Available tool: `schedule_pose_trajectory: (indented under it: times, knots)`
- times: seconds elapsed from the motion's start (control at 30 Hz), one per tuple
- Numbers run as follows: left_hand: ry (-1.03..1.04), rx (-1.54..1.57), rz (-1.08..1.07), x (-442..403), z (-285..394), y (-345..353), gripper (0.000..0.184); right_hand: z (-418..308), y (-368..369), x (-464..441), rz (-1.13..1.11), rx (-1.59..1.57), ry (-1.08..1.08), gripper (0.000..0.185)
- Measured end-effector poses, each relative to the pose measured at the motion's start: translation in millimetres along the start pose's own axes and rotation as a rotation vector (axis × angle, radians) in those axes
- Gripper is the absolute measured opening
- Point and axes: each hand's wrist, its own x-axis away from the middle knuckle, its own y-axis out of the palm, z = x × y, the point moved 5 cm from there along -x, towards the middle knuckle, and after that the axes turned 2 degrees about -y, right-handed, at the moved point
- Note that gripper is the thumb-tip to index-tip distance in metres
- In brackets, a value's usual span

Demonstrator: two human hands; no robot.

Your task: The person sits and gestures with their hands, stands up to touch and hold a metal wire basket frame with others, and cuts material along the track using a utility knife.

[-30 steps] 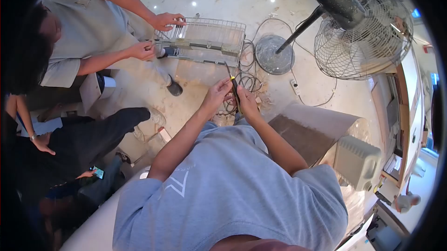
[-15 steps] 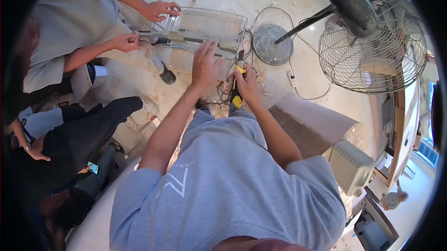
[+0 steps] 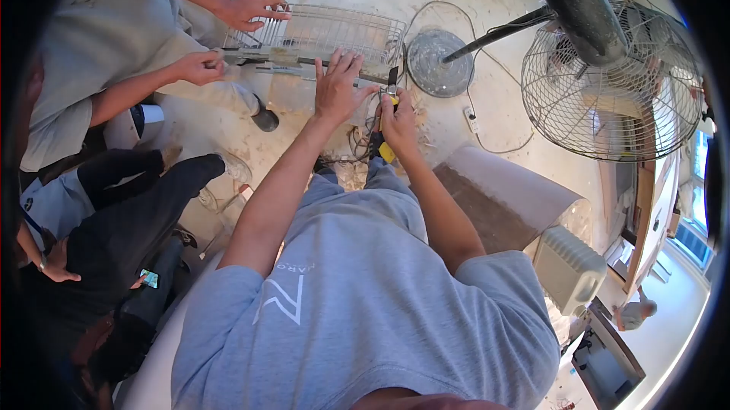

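Observation:
My right hand point(image 3: 398, 123) is wrapped around a yellow and black utility knife point(image 3: 388, 153), its dark blade pointing up and away from me. Beside it, my left hand point(image 3: 337, 94) lies with fingers stretched over the near rail point(image 3: 304, 60) of a wire basket point(image 3: 346, 24). The left thumb reaches towards the knife's front end; whether it touches is unclear. At the basket's left end, a co-worker's one hand point(image 3: 255, 12) rests near the wire rim. That person's other hand point(image 3: 201, 68) is closed at the end of the rail.
A black floor fan point(image 3: 608, 68) stands to the right on its round base point(image 3: 439, 63), with a cable and power strip point(image 3: 471, 119) near it. A rolled sheet point(image 3: 517, 186) and a beige plastic case point(image 3: 569, 269) lie at my right. Other people sit at the left.
My right hand has brought the knife up closer to the rail and my left hand. My left thumb now extends towards the knife. The view has shifted slightly.

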Motion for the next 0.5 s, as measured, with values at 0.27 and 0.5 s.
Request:
schedule_pose_trajectory:
  times: [0.27,0.5]
  knots:
    - [-0.002,-0.022,0.018,0,5,-1,0.072,-7,7,1,0.044,0.071,-0.018,0.03]
    - [-0.01,-0.027,0.05,-1,3,2,0.072,-15,15,1,0.026,0.078,0.024,0.028]
